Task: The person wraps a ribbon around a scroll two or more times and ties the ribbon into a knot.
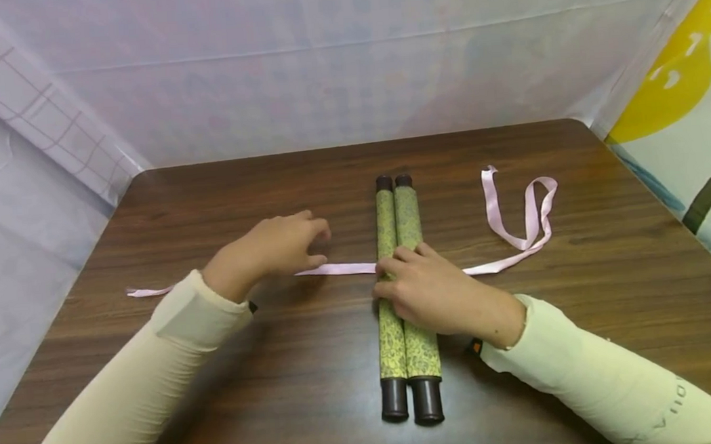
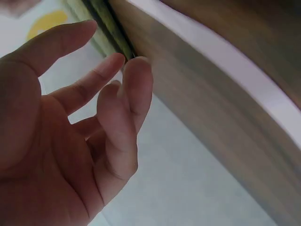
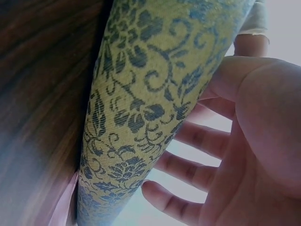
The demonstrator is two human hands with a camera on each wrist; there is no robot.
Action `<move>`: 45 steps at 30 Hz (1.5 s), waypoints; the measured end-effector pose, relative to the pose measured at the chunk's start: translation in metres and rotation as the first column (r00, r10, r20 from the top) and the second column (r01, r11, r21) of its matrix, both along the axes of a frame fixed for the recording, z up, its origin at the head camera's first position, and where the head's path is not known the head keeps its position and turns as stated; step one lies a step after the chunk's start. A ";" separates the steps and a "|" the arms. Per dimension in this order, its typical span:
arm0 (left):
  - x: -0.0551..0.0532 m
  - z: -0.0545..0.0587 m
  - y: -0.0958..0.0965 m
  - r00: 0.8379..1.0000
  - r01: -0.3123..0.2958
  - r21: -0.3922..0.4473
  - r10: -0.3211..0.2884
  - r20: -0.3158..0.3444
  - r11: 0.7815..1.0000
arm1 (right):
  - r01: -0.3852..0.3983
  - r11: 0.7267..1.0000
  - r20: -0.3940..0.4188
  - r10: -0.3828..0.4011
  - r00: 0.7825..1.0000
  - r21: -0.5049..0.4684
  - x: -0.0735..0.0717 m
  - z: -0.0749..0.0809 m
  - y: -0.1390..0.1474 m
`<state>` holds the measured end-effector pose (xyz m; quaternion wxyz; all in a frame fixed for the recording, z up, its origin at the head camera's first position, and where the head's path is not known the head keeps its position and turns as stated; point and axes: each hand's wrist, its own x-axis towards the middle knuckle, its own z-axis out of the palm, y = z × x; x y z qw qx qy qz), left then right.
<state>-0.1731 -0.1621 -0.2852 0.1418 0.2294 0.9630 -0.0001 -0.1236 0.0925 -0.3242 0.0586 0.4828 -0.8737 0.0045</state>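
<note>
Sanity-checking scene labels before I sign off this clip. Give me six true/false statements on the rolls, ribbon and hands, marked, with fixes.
1. Two patterned rolls lie side by side on the table. True.
2. A pink ribbon extends out on both sides of the rolls. True.
3. That ribbon is tied in a bow on top of the rolls. False: it lies loose on the table.
4. The left hand pinches the ribbon. False: it holds nothing, its fingers close to the ribbon.
5. The right hand has its fingers over the rolls. True.
6. The rolls have white end caps. False: the end caps are dark.
</note>
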 end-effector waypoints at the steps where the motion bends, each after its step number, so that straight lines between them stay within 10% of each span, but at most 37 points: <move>1: -0.001 -0.003 0.009 1.000 0.015 0.000 -0.015 0.006 1.000 | 0.000 1.000 0.001 0.000 1.000 0.000 0.000 0.000 0.000; 16: -0.015 -0.028 0.064 0.986 0.097 0.068 -0.105 0.128 0.993 | 0.005 1.000 -0.006 -0.005 1.000 0.007 0.001 0.001 0.001; 28: -0.012 -0.031 0.069 0.969 -0.023 0.145 -0.013 0.245 0.989 | -0.007 1.000 0.013 0.007 1.000 0.012 0.001 0.002 -0.004; 45: -0.014 -0.035 0.061 0.992 0.047 0.204 -0.070 0.108 0.978 | -0.001 1.000 -0.003 0.001 1.000 0.008 0.003 -0.001 -0.001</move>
